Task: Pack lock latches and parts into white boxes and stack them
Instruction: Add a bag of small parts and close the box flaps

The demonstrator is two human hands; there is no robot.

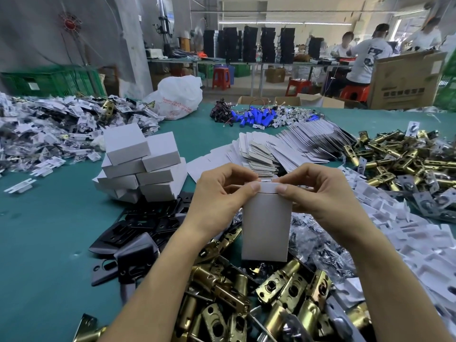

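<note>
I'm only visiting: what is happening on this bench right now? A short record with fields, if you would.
Held: small white cardboard box, upright
Left hand: grips box's upper left, thumb on top flap
Right hand: grips upper right, thumb on top flap
Stack: pile of closed white boxes, left of hands
Parts: brass-coloured metal lock latches heaped under the box
Surface: green table

Bright, even overhead light; soft shadows, wide-angle bending, blurred edges.

One held white box [266, 228], three red stools [221, 77], three background people [367, 58]
</note>
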